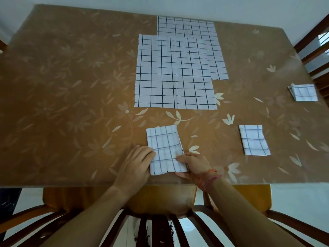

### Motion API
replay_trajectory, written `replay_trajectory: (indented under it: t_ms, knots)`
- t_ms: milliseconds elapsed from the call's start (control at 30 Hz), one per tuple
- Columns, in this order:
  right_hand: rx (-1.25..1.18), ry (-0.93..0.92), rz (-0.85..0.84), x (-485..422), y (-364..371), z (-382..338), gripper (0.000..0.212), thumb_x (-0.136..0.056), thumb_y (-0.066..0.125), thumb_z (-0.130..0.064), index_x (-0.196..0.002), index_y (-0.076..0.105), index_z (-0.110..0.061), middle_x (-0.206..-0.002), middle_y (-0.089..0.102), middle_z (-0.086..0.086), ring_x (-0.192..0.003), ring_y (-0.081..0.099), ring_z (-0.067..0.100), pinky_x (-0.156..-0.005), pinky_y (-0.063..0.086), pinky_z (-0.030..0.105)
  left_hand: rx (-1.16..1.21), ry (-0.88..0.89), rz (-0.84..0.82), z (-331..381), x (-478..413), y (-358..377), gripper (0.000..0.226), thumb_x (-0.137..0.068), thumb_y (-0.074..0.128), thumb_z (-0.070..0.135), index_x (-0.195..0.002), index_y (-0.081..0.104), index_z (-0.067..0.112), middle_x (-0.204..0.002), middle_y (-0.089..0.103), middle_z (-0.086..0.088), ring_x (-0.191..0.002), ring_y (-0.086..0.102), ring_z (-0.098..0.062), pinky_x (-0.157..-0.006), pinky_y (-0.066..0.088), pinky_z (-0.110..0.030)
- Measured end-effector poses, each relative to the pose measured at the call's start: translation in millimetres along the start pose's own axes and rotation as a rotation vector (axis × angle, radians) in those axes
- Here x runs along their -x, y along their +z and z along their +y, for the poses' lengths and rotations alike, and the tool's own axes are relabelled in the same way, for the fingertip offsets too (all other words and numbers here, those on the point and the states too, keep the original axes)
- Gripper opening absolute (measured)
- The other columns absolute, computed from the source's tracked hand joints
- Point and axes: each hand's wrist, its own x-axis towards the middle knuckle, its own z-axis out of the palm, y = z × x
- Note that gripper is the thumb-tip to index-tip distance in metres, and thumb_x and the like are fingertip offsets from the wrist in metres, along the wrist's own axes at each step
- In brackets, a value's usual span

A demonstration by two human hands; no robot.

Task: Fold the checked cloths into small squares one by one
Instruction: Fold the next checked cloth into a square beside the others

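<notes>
The desk (71, 86) had a brown cover with pale leaves. A white wall was behind it, and wooden chairs (160, 229) stood around. Five checked cloths lay on it: two flat cloths (174, 73) overlapping in the middle, two folded squares (253, 139) on the right, and one half-folded cloth (163, 145) at the near edge. The left hand (137, 163) lay on its left side, fingers (149, 152) pressed together. The right hand (195, 165) pinched its right edge.
</notes>
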Motion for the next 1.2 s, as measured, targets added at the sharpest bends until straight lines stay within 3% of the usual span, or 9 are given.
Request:
replay_trajectory:
  t_ms: [167,300,400,500,633,833,900,1067,1200]
  knots:
    - [0.299,-0.158,0.022,2,-11,12,0.014,-0.080,0.075,-0.014,-0.090,0.066,-0.010,-0.098,0.073,0.011,-0.085,0.072,0.028,-0.069,0.060,0.050,-0.012,-0.006,0.020,2,10,-1,0.034,-0.088,0.044,0.019,-0.102,0.071,0.006,-0.105,0.066,-0.004,-0.107,0.056,-0.022,-0.110,0.031,-0.039]
    - [0.702,-0.547,0.170,15,-26,15,0.038,-0.070,0.075,-0.051,-0.100,0.062,-0.032,-0.097,0.064,-0.015,-0.091,0.062,0.003,-0.070,0.049,0.017,0.041,-0.117,0.039,3,13,-2,0.036,-0.090,0.044,0.025,-0.103,0.072,0.008,-0.104,0.069,0.000,-0.105,0.057,-0.018,-0.110,0.029,-0.036]
    - [0.894,-0.741,0.024,25,-33,18,0.077,-0.056,0.072,-0.070,-0.123,0.052,-0.038,-0.112,0.052,-0.018,-0.103,0.052,0.000,-0.083,0.047,0.017,0.088,-0.173,0.039,3,14,-2,0.033,-0.092,0.045,0.029,-0.104,0.071,0.013,-0.104,0.069,0.005,-0.105,0.054,-0.013,-0.107,0.033,-0.038]
    - [1.073,-0.879,-0.059,24,-33,25,0.100,-0.050,0.074,-0.070,-0.137,0.047,-0.029,-0.135,0.042,-0.014,-0.122,0.042,0.005,-0.102,0.039,0.022,0.093,-0.208,0.036,4,13,-1,0.024,-0.090,0.055,0.023,-0.105,0.072,0.013,-0.102,0.069,0.005,-0.103,0.055,-0.014,-0.102,0.040,-0.041]
    - [1.161,-1.091,0.018,10,-33,33,0.076,-0.058,0.084,-0.045,-0.123,0.062,-0.014,-0.125,0.061,0.000,-0.113,0.049,0.012,-0.095,0.046,0.031,0.101,-0.255,0.044,6,9,-4,0.022,-0.090,0.058,0.022,-0.105,0.072,0.014,-0.099,0.070,0.007,-0.101,0.055,-0.013,-0.095,0.039,-0.031]
    - [1.042,-0.984,0.206,3,-21,16,0.024,-0.081,0.074,-0.030,-0.105,0.070,-0.026,-0.078,0.050,-0.021,-0.075,0.047,0.006,-0.066,0.045,0.016,0.146,-0.345,0.085,9,0,-10,0.010,-0.091,0.063,0.020,-0.094,0.072,0.023,-0.076,0.056,0.021,-0.085,0.047,-0.004,-0.082,0.034,-0.028]
    - [1.010,-0.901,0.232,-1,-15,10,0.024,-0.084,0.068,-0.036,-0.108,0.066,-0.029,-0.080,0.061,-0.013,-0.074,0.055,0.008,-0.061,0.035,0.010,0.171,-0.413,0.084,8,-5,-9,0.007,-0.090,0.064,0.022,-0.090,0.070,0.025,-0.075,0.056,0.020,-0.082,0.047,-0.004,-0.083,0.039,-0.033]
    - [0.918,-0.768,0.270,-10,-4,5,0.041,-0.087,0.062,-0.035,-0.127,0.053,-0.033,-0.092,0.070,-0.002,-0.086,0.065,0.019,-0.078,0.052,0.030,0.180,-0.489,0.098,3,-16,-5,0.017,-0.088,0.066,0.023,-0.105,0.067,0.022,-0.074,0.058,0.018,-0.079,0.048,-0.009,-0.085,0.038,-0.035]
    - [0.924,-0.752,0.295,-14,3,3,0.046,-0.087,0.060,-0.031,-0.131,0.046,-0.033,-0.090,0.069,0.002,-0.085,0.064,0.025,-0.073,0.049,0.030,0.108,-0.476,0.091,0,-21,-3,0.025,-0.088,0.066,0.023,-0.113,0.064,0.020,-0.073,0.053,0.019,-0.083,0.049,-0.013,-0.083,0.032,-0.033]
